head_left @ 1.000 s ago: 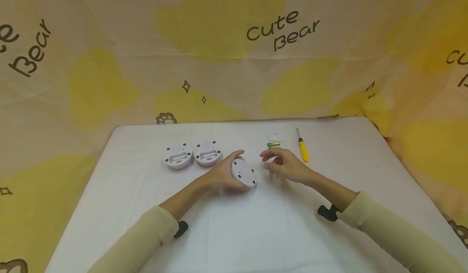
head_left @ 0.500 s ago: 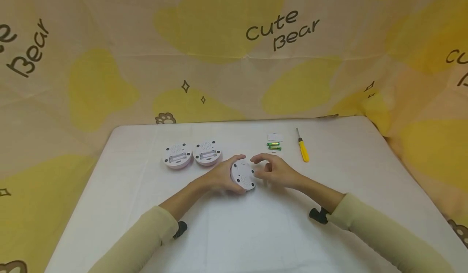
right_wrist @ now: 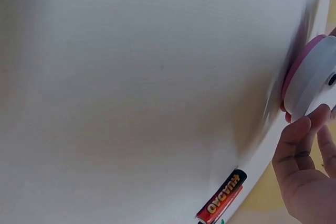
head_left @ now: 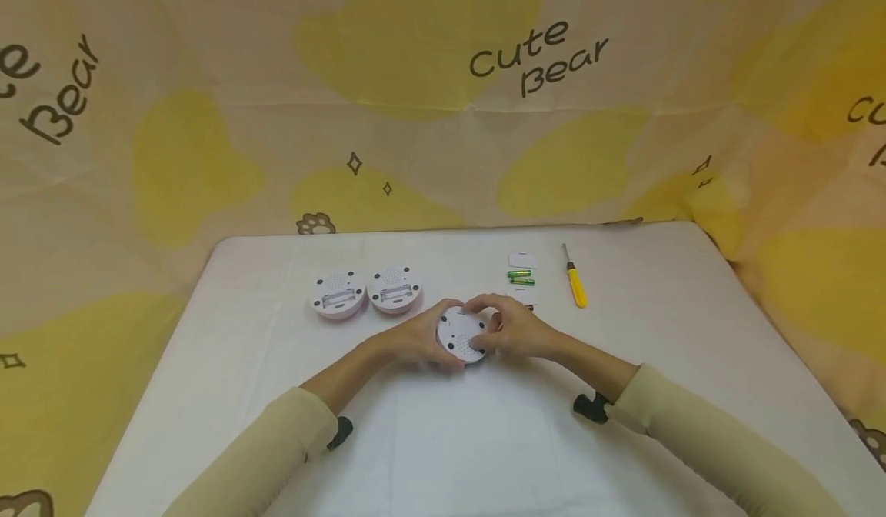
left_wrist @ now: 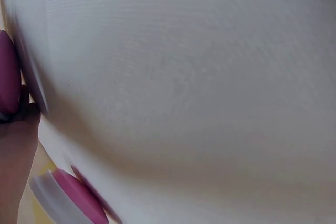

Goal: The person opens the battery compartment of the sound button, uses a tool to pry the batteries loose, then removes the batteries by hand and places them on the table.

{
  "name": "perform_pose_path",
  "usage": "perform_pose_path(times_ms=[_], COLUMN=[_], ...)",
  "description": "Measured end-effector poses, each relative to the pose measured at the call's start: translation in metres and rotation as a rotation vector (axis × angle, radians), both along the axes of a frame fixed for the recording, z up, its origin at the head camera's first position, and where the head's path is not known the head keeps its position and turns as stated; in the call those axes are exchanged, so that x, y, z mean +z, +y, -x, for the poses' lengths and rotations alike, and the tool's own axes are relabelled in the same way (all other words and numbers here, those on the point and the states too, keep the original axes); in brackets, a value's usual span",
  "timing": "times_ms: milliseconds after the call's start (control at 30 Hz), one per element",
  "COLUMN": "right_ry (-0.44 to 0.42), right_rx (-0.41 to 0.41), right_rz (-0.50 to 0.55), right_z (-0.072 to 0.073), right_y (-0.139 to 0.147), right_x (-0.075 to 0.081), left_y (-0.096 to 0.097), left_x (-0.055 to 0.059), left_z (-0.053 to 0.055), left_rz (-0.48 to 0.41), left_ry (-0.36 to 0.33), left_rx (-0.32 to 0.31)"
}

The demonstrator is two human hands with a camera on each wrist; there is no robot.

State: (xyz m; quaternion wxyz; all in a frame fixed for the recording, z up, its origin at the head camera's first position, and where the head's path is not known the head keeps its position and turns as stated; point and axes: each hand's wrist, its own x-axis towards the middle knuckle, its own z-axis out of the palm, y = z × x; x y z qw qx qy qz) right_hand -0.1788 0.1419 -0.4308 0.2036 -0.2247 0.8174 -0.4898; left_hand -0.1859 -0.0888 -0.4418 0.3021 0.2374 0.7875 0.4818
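Note:
A round white device with a pink underside is held above the table, its dotted speaker grille and dark feet facing up. My left hand grips its left side, thumb at the near edge and fingers at the far edge. My right hand holds its right side, a finger at the far rim and the thumb on the white face. In the right wrist view, my right hand has its fingertips at the rim of the device. The left wrist view shows only the pink part beside my left hand.
Two similar devices lie at the left with battery compartments exposed. Green batteries and white cards lie behind my right hand. Black-and-red batteries are near it. A yellow-handled screwdriver lies at the right.
My right hand has moved left and now touches the device. The device has turned so its face shows more. Green batteries and cards have come into fuller sight.

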Motion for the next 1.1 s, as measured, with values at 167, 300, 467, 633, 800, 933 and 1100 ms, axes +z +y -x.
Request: perform_pose_path(times_ms=[167, 300, 467, 633, 800, 933, 1100], right_ry=[-0.032, -0.038, -0.041, -0.034, -0.034, -0.053, -0.055], right_rx=[0.005, 0.006, 0.002, 0.014, 0.028, 0.018, 0.027], right_rz=[-0.039, -0.057, -0.078, -0.114, -0.126, -0.134, -0.131], right_z=[0.0001, 0.0003, -0.0001, -0.0015, -0.0013, -0.0008, -0.0004], right_y=[-0.0032, -0.0048, -0.0062, -0.0073, -0.0091, -0.0094, -0.0087], right_x=[0.0039, 0.0058, 0.0060, 0.0086, 0.0102, 0.0105, 0.0092], left_y=[-0.0010, -0.0015, -0.0021, -0.0022, -0.0036, -0.0033, -0.0031], left_x=[-0.0011, -0.0012, -0.0008, -0.0015, -0.0016, -0.0015, 0.0002], left_z=[0.0005, 0.0002, -0.0009, -0.0016, -0.0010, 0.0012, 0.0023], left_rz=[-0.003, -0.003, 0.001, 0.000, 0.013, 0.011, 0.017], left_ry=[-0.010, -0.007, -0.008, 0.000, 0.001, 0.003, -0.006], left_rx=[-0.005, -0.008, -0.003, -0.011, -0.018, -0.031, -0.042])
